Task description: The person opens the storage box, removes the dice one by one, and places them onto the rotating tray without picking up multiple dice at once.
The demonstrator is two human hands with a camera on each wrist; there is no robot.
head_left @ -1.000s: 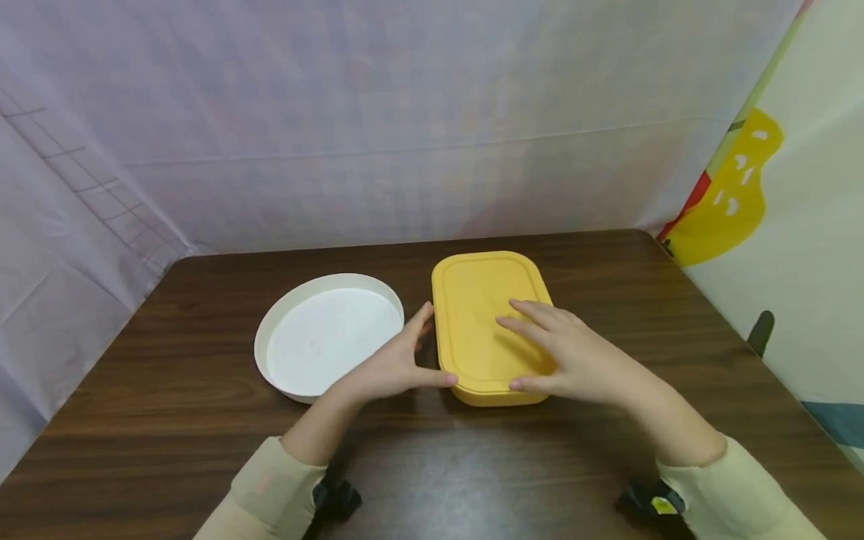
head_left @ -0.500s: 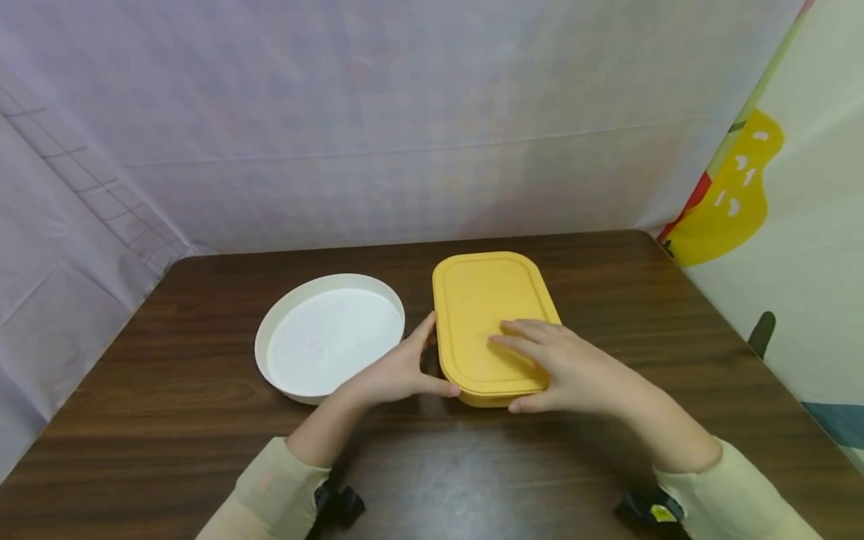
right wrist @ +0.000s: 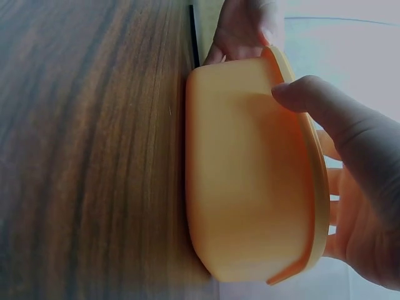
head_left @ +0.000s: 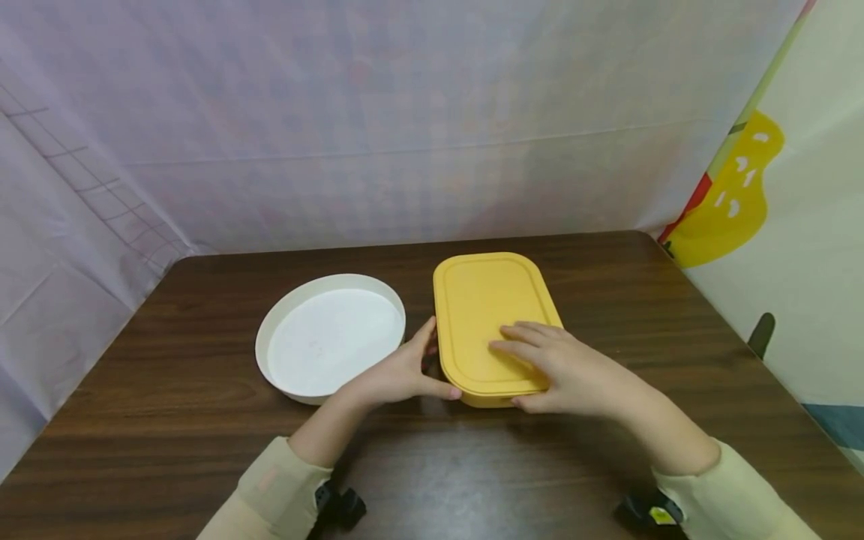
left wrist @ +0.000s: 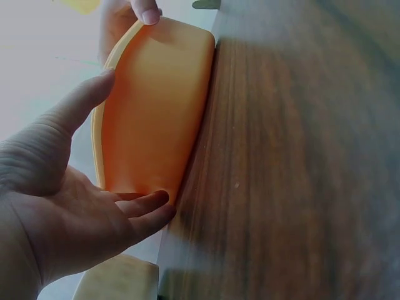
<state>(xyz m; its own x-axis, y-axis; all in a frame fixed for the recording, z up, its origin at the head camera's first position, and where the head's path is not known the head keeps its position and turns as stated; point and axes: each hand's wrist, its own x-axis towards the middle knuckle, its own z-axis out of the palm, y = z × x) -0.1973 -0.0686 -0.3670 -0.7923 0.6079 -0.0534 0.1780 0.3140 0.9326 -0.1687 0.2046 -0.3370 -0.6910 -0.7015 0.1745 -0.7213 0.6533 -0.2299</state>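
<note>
A yellow rectangular food container (head_left: pixel 487 402) with rounded corners stands on the table, its matching lid (head_left: pixel 489 292) on top. My left hand (head_left: pixel 394 373) holds the container at its near left corner. In the left wrist view its thumb reaches the lid's rim, and the bent fingers lie against the container's wall (left wrist: pixel 156 106). My right hand (head_left: pixel 574 367) grips the near right part of the lid. Its thumb (right wrist: pixel 294 97) is under the rim in the right wrist view, while the other fingers lie over the top. The container's inside is hidden.
A round white shallow dish (head_left: pixel 331 341) stands left of the container, close by my left hand. The dark wooden table (head_left: pixel 432 465) ends at a pale hanging cloth (head_left: pixel 378 135) behind. Another printed cloth (head_left: pixel 796 315) hangs on the right.
My right hand has come down and toward me, its thumb moving from the lid's top to below its near rim. The left hand has slid slightly nearer along the container. The dish stays put.
</note>
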